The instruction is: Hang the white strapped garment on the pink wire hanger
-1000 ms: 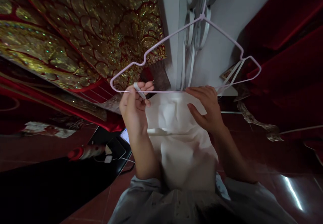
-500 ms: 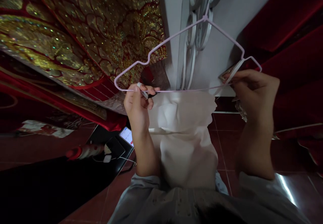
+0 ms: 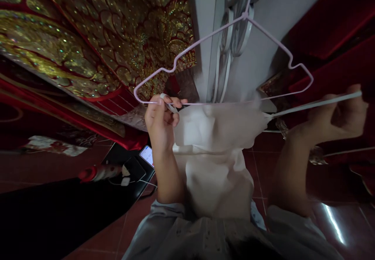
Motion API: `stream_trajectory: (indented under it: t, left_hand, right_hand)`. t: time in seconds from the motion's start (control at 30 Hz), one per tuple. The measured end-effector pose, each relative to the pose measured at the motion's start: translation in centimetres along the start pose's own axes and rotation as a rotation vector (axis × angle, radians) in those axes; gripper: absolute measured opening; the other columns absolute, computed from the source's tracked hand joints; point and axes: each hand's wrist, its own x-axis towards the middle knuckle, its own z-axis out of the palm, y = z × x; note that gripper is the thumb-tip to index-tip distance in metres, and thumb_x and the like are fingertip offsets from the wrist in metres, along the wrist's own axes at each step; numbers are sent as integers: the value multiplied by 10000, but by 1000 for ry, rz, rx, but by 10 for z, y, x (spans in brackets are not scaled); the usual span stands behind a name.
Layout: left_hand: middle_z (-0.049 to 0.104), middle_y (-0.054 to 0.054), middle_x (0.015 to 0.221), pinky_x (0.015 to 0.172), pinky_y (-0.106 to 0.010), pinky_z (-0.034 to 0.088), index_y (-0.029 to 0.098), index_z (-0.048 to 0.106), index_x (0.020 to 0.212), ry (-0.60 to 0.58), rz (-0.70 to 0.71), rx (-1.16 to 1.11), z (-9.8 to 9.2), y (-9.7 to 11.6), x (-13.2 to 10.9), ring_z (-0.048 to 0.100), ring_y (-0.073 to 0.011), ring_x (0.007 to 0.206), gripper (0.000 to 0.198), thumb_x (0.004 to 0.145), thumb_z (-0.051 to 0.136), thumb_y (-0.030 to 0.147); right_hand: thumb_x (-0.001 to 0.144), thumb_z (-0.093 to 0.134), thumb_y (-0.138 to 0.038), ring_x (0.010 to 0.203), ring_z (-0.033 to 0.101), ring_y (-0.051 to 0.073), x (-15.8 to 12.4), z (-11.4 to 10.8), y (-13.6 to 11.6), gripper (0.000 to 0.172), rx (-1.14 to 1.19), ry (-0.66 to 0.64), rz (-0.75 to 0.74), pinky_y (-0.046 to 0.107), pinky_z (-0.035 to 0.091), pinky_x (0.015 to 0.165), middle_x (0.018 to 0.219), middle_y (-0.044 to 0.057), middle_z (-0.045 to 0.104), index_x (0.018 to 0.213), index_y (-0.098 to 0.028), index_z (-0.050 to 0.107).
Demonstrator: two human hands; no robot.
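Red cloth (image 3: 336,29) flanks the hanger (image 3: 245,16); right fingers (image 3: 358,107) hold 1 strap (image 3: 299,108), now freed from it; left fingers (image 3: 159,115) pinch its bar (image 3: 202,104).

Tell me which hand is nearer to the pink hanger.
Left. The left hand holds the pink hanger near its lower left corner; the right hand is off it, out past the opposite end, holding a pale strap.

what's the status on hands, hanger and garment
Left hand gripping hanger. Right hand holding pale strap, stretched sideways. White garment below hanger. Strap clear of hanger.
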Motion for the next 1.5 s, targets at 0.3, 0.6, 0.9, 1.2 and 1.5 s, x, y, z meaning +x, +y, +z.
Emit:
stream_trajectory:
  t: [0.3, 0.6, 0.9, 1.2, 1.5]
  left_hand:
    - [834, -101, 1086, 490, -172, 445, 223, 777, 1088, 50, -26, 49, -6, -7, -7, 841, -268, 1111, 287, 956, 863, 463]
    - [879, -19, 1104, 681, -231, 610, 253, 896, 1137, 238, 442, 381, -52, 7, 7, 817, -155, 927, 219, 923, 937, 225]
    - [771, 9, 846, 773, -317, 623, 246, 841, 925, -233, 395, 764, -9, 51, 50, 726, -170, 795, 216, 890, 990, 398]
    - [806, -33, 1090, 822, -313, 624, 264, 820, 1227, 14, 352, 399, -16, 11, 37, 754, -191, 918, 473, 840, 1014, 453]
    - [766, -22, 886, 955, -346, 634, 242, 609, 944, 161, 63, 137, 8, -20, -7, 803, -201, 910, 412, 990, 823, 591]
  right_hand:
    - [900, 880, -490, 602, 591, 97, -29, 16, -131, 451, 185, -968, 317, 284, 513, 562, 1125, 44, 856, 1312, -312, 828]
    - [898, 891, -452, 646, 610, 88, -28, 8, -117, 470, 261, -938, 462, 235, 427, 528, 1146, 26, 835, 1348, -356, 792]
    - [883, 892, -445, 833, 717, 187, -39, 7, -123, 489, 298, -875, 384, 307, 537, 588, 1140, 57, 790, 1357, -361, 802]
    - [901, 865, -452, 726, 597, 123, -38, 4, -126, 555, 276, -934, 361, 274, 466, 546, 1198, 57, 777, 1436, -349, 757]
    - [880, 839, -577, 701, 710, 229, -26, 0, -100, 329, 36, -384, 242, 441, 593, 661, 974, 64, 820, 1080, -317, 866]
